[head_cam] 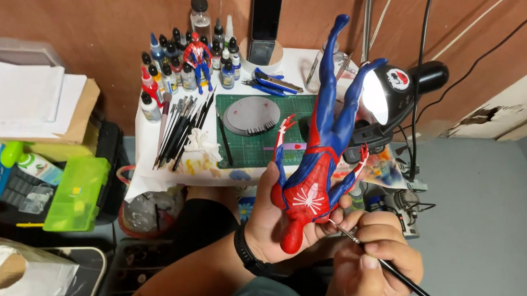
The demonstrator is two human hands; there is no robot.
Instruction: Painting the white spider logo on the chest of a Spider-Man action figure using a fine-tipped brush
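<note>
- The main light is a black desk lamp (392,93) at the right of the small table (298,63); its round shade face is blown out to plain white glare.
- The lamp lights the red-and-blue figure (315,153) strongly, with bright sheen along its legs and chest.
- The white table cover and green cutting mat (261,138) are evenly bright.
- The brown wall (96,0) and grey floor (497,218) get softer, dimmer light.
- Darkest areas lie under the table and around the black cases at lower left.
- Focus is sharp at the centre; the picture bends outward at the edges, and the corners look slightly soft.
- The left hand (272,217) and right hand (376,258) are clearly lit, without motion blur.
</note>
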